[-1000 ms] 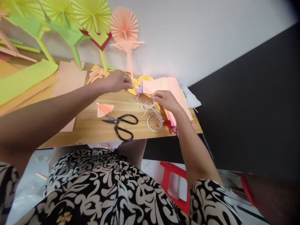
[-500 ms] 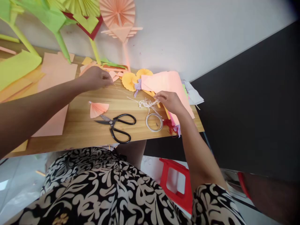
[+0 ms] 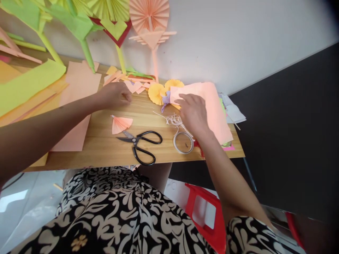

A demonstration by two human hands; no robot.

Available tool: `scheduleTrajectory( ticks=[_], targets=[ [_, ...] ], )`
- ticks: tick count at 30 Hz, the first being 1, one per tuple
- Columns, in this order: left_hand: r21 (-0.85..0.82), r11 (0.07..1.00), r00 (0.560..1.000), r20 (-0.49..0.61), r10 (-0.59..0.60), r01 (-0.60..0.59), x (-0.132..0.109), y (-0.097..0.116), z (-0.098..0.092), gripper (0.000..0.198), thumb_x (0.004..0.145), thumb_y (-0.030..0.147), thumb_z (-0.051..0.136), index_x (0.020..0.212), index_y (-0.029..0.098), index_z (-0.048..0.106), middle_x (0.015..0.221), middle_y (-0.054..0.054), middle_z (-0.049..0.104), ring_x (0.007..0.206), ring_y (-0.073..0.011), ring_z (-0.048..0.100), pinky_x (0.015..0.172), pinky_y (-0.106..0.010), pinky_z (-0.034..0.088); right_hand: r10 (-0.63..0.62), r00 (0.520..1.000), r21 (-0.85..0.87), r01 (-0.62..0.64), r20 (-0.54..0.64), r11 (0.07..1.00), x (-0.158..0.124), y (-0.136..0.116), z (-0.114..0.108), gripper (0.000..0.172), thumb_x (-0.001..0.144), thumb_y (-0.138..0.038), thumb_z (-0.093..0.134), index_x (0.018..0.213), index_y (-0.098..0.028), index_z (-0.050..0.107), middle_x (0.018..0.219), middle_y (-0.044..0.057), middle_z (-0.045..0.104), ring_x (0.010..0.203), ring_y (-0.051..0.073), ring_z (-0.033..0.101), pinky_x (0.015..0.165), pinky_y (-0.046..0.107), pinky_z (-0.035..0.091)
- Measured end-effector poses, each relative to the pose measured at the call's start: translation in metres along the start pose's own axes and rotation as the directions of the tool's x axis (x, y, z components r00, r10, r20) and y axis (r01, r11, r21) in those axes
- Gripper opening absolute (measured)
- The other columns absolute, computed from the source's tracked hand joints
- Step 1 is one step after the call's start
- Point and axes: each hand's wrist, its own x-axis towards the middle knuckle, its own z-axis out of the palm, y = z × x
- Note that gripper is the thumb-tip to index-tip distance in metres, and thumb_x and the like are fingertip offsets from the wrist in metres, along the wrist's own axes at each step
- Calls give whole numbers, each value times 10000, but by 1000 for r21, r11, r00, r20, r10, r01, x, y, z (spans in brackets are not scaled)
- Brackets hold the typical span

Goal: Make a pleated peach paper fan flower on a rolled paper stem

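Observation:
My left hand (image 3: 116, 95) is closed in a pinch over the table, and a thin white thread (image 3: 140, 106) trails rightward from its fingertips. My right hand (image 3: 194, 111) has its fingers apart, at the left side of a peach paper sheet (image 3: 215, 113); whether it touches the sheet I cannot tell. Just left of that hand lies a tangle of white string (image 3: 173, 120), with a tape roll (image 3: 183, 143) below it. A small pleated peach paper fan (image 3: 121, 125) and black-handled scissors (image 3: 135, 140) with parted blades lie between me and the hands.
Yellow pleated paper rounds (image 3: 156, 94) and small paper hearts (image 3: 134, 86) lie at the back. Large paper flowers (image 3: 149, 16) lean on the wall. Coloured sheets (image 3: 29, 84) cover the left side. A black panel (image 3: 288, 134) borders the right, and a red stool (image 3: 203, 211) stands below.
My right hand has moved up from beside the white string onto the peach sheet's edge, fingers spreading. The left hand stays pinched on the thread. The whole view has shifted slightly.

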Motion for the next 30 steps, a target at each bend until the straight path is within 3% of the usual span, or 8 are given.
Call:
scheduleTrajectory(
  ticks=[3,7,11,16,20,24,26,30],
  targets=[
    [4,994,994,6,111,-111,-2,-2,3,432,720,324,616,1092,134,729,1258,-128,684,1203,-267,557,1114,-344,381,-116,987,4,116,108,993,9,-25,15,309,1030,-187,447,1094,-200,749,1183,116,749,1126,292,600,1073,464,322],
    [36,979,976,-83,203,-201,-8,2,0,581,797,364,597,1317,107,643,1490,-180,554,1371,-305,468,1206,-415,303,-127,970,9,128,207,992,24,-47,33,296,1043,-247,468,1010,-163,750,1002,157,760,990,301,624,952,457,360],
    [-24,987,970,-188,151,-159,-14,20,-7,373,926,461,520,1107,201,716,1350,-132,665,1280,-285,538,1149,-415,348,-52,968,81,33,246,996,31,-45,37,232,984,-170,504,950,-158,733,1008,147,773,952,291,651,860,416,383],
    [8,996,981,-170,94,-94,-16,24,-3,359,922,506,509,805,206,668,1040,-116,723,1009,-245,600,979,-381,425,124,961,380,-214,247,900,22,-16,24,151,917,-234,576,929,-207,724,957,46,783,834,215,656,703,313,404],
    [157,986,992,-101,78,-62,-13,14,5,187,865,314,553,890,182,683,1080,-121,696,1049,-255,561,977,-379,420,83,968,330,-160,237,930,10,5,16,331,911,-161,490,1147,-193,719,1120,80,780,967,251,669,775,330,449],
    [174,982,996,-41,83,-75,-14,11,4,401,804,237,593,1195,190,672,1302,-106,668,1198,-284,529,1052,-396,392,94,980,213,-131,177,968,-5,18,3,529,936,-135,415,1436,-181,581,1324,123,720,1151,302,648,881,402,474],
    [131,990,997,-43,60,-54,-15,11,1,444,823,298,605,1252,196,665,1343,-90,662,1201,-286,539,1053,-389,389,117,981,191,-145,152,971,-13,22,-7,470,958,-160,411,1368,-193,639,1278,115,739,1131,301,657,885,419,474],
    [61,998,994,-107,-13,20,-16,9,-2,392,929,423,478,1034,140,729,1173,-99,698,1101,-259,567,992,-359,393,97,977,175,-131,191,976,-29,26,-21,274,941,-195,492,1025,-232,751,1071,76,776,980,271,669,816,397,452]
  ],
)
